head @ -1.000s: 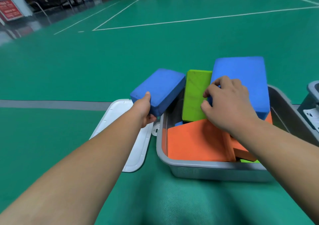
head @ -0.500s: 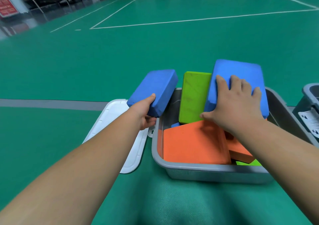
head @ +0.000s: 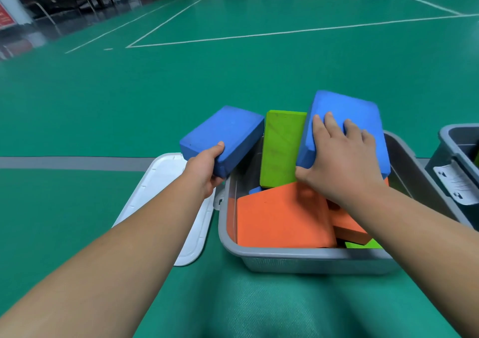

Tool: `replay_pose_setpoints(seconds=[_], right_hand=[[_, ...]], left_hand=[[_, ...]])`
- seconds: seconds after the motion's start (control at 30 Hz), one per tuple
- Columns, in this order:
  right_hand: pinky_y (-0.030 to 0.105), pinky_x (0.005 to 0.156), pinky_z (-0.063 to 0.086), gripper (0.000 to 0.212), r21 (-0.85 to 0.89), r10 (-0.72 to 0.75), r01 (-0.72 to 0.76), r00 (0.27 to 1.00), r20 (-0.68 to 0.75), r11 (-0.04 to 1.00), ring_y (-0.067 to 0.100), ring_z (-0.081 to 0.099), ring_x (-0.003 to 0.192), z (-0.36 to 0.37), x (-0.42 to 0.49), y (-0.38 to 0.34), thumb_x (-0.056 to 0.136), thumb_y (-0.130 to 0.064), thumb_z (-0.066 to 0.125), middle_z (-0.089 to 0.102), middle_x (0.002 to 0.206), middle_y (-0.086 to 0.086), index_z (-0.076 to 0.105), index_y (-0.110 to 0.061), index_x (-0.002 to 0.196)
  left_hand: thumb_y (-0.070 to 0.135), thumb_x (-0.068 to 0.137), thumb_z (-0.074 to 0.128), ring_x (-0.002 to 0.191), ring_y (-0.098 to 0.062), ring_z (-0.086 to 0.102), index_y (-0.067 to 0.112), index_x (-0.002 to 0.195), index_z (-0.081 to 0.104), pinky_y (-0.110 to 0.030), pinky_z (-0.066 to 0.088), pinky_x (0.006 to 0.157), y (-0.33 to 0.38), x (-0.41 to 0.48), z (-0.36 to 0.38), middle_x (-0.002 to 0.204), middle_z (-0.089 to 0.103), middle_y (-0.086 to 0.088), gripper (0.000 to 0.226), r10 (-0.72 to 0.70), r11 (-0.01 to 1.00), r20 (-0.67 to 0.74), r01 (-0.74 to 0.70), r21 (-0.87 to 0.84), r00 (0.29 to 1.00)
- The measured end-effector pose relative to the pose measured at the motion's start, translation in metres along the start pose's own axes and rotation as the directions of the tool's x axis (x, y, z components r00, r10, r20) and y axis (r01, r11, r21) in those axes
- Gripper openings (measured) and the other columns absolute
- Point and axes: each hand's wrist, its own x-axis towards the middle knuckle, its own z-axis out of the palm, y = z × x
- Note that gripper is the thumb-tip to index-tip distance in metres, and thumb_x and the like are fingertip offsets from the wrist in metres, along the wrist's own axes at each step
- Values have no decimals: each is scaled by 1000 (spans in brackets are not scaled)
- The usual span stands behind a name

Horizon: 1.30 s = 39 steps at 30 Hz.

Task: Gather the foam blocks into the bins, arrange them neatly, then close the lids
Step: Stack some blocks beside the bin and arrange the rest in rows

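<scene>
- Head view: my left hand (head: 207,166) grips the near end of a dark blue rectangular foam block (head: 228,133), held over the left rim of the grey plastic bin (head: 298,256).
- My right hand (head: 342,161) clasps a tilted lighter blue foam block (head: 347,109) above the bin's green foam block (head: 281,146) and orange foam block (head: 280,218).
- A white plastic lid (head: 160,179) lies just left of the bin.

One view only: head-worn, wide-angle, facing forward and down. It sits above and behind both grips, at close range. Left hand (head: 204,168) grips the small blue block (head: 228,133) just left of frame centre, and right hand (head: 342,161) clasps the large blue block (head: 344,112) beside it. Grey bin (head: 298,256) lies below the grips, lower right. Beyond them the green floor (head: 181,78) recedes to chairs (head: 51,3), top left
</scene>
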Motion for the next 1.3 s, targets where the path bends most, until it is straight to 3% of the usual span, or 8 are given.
replay_pose_setpoints(seconds=[0.3,0.53,0.63,0.73,0.93,1.07,1.2,1.3], right_hand=[[53,108,46,97,216,-4,28,994,-113,976,34,47,142,-32,15,-3,72,-64,63,39,163,3,38,-21,155],[52,105,47,97,299,-109,199,950,-292,933,33,51,139,-45,20,-55,71,-60,66,44,160,7,43,-16,153],[54,107,44,97,288,-174,265,936,-304,920,32,51,139,-47,29,-86,69,-60,64,44,160,5,44,-17,153],[58,112,37,98,264,-244,314,933,-266,912,28,46,143,-49,47,-119,69,-64,59,40,163,0,40,-21,155],[52,97,47,87,134,-406,402,914,1,906,31,51,130,-17,74,-173,70,-67,62,47,155,-5,41,-27,145],[49,105,40,93,70,-449,445,892,55,893,30,42,142,5,81,-185,85,-81,49,35,164,-3,37,-23,156],[48,99,46,79,239,-408,392,913,17,888,33,55,123,8,87,-179,86,-81,44,58,133,7,60,-14,125],[57,117,29,80,280,-382,331,911,154,901,37,36,145,6,90,-168,82,-82,44,38,161,-3,51,-34,146]], left_hand=[[40,69,93,95,-25,77,17,120,66,-40,64,82,-3,-6,-5,110,77,-3,62,-14,969,79,-6,246,997],[39,80,86,84,-24,71,19,122,65,-32,61,67,4,-13,-13,117,74,-9,51,-79,936,192,6,351,978],[40,82,85,86,-23,71,20,123,68,-36,63,78,6,-11,-21,112,76,-8,49,-97,926,226,5,378,969],[39,83,84,84,-26,68,17,120,69,-42,61,88,5,-8,-29,104,76,-9,46,-94,930,247,-3,368,965],[46,75,88,79,-22,63,13,118,69,-35,61,72,-10,1,-26,107,75,-8,58,-43,939,238,-43,342,970],[43,80,85,86,-21,61,16,113,65,-39,61,82,-13,1,-27,112,73,-6,47,-84,951,243,5,309,966],[46,75,87,87,-20,62,19,120,72,-35,60,78,-5,-2,-37,113,74,-3,54,-117,946,322,6,325,939],[37,79,89,107,-21,67,20,128,69,-38,61,90,0,-4,-47,123,73,0,56,-117,956,369,4,293,922]])
